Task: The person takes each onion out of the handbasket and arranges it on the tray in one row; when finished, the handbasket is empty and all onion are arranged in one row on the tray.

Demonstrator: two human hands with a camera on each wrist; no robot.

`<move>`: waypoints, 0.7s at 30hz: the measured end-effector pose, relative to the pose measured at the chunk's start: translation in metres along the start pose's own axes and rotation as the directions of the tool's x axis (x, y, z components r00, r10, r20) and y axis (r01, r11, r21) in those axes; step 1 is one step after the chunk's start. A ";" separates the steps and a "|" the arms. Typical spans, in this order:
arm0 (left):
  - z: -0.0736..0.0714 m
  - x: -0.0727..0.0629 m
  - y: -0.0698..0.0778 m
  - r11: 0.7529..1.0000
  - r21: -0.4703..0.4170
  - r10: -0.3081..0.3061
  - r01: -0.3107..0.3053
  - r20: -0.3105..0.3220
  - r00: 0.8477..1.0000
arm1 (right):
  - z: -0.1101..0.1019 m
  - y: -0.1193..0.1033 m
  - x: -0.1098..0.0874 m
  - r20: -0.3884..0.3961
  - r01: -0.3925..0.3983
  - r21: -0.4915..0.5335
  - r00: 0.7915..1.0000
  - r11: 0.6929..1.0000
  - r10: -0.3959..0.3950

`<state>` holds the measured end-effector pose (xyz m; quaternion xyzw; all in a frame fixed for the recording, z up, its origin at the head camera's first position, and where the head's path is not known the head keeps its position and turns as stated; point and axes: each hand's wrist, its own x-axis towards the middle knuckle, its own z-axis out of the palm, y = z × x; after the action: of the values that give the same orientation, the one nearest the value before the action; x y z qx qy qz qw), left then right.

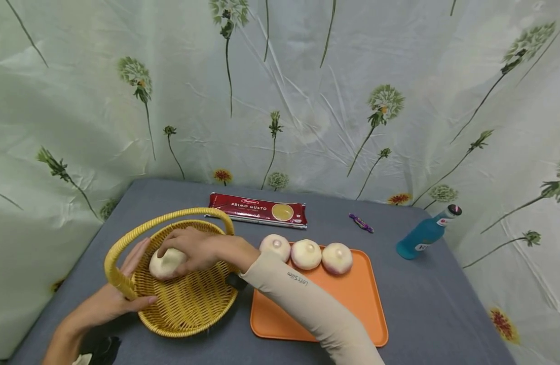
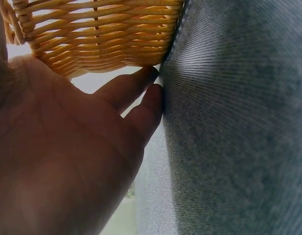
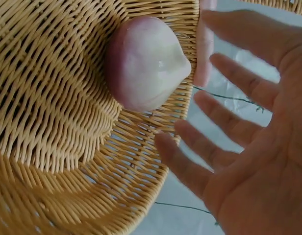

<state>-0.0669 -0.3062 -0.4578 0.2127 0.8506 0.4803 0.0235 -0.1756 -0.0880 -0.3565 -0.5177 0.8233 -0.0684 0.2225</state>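
A white and purple turnip (image 3: 148, 63) lies inside the yellow wicker basket (image 1: 193, 304), against its left wall. Over it, my right hand (image 1: 193, 247) reaches into the basket; in the right wrist view its fingers (image 3: 229, 117) are spread, with a gap between them and the turnip. My left hand (image 1: 111, 299) rests against the basket's left side, thumb at the rim and extended fingers along the outer wall. In the left wrist view, the left hand's fingertips (image 2: 153, 93) are low beside the weave, near the grey tabletop.
Right of the basket, an orange tray (image 1: 348, 294) bears three turnips (image 1: 306, 254) along its far edge, partly under my right forearm. Behind lie a red pasta packet (image 1: 261, 209) and a purple wrapped candy (image 1: 362, 223). A blue bottle (image 1: 423, 235) stands at the right.
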 end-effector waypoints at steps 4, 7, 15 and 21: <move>0.001 -0.002 0.001 0.999 -0.024 -0.049 0.049 0.012 0.999 | 0.002 0.001 0.009 0.014 -0.044 0.003 0.999 0.999 0.044; 0.001 -0.003 0.000 0.999 -0.024 -0.044 0.044 0.010 0.999 | 0.004 0.002 0.013 0.018 -0.037 0.007 0.999 0.999 0.037; 0.000 -0.001 -0.003 1.000 0.012 0.029 -0.029 -0.015 0.999 | 0.011 0.003 0.019 0.010 0.003 -0.005 1.000 1.000 -0.003; 0.000 0.000 -0.003 1.000 -0.001 0.012 -0.012 -0.008 1.000 | 0.015 0.005 0.019 0.002 -0.022 0.009 1.000 1.000 0.022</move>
<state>-0.0682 -0.3073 -0.4602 0.2161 0.8491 0.4817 0.0173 -0.1802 -0.1006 -0.3773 -0.5075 0.8285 -0.0692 0.2262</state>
